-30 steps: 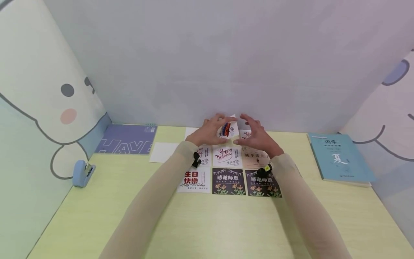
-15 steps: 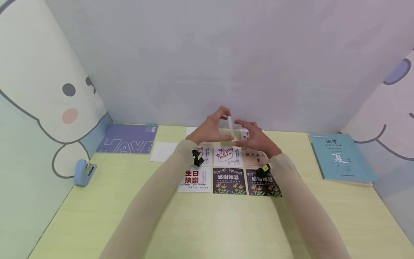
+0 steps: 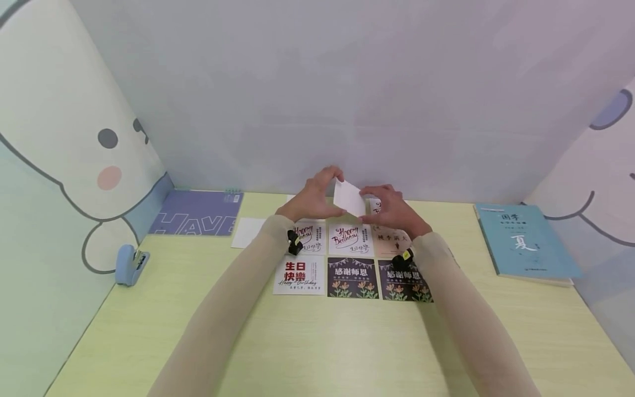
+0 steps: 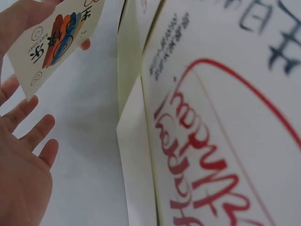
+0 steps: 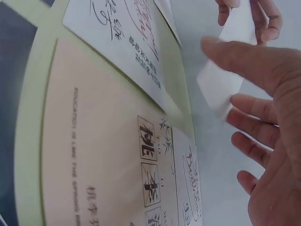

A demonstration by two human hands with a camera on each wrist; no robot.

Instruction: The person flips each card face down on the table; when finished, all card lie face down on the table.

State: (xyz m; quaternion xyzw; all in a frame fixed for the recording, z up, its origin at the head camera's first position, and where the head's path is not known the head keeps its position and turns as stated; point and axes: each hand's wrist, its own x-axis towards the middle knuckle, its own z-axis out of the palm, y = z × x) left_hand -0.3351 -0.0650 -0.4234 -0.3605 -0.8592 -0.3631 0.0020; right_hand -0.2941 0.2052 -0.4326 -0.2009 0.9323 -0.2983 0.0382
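A small card (image 3: 349,198) is raised upright between both hands near the wall. Its blank white side faces the head camera; the left wrist view shows the printed side, with a coloured patch and dark characters. The left hand (image 3: 312,196) grips its left edge, fingertips at the top corner and thumb low. The right hand (image 3: 392,208) holds the right edge between fingers above and thumb below. In the right wrist view, the thumb (image 5: 235,59) overlaps the card's white side. Below lie a Happy Birthday card (image 3: 350,240) and a pink card (image 3: 392,240).
A red-lettered white card (image 3: 299,274) and two dark flowered cards (image 3: 352,277) form the front row. At left are a purple notebook (image 3: 194,214), a blank white card (image 3: 246,232) and a blue hole punch (image 3: 130,264). A blue book (image 3: 526,241) lies at right.
The lifted card has turned from printed side, through edge-on, to blank side facing the head camera. The right fingers have come from beside the card onto its right edge.
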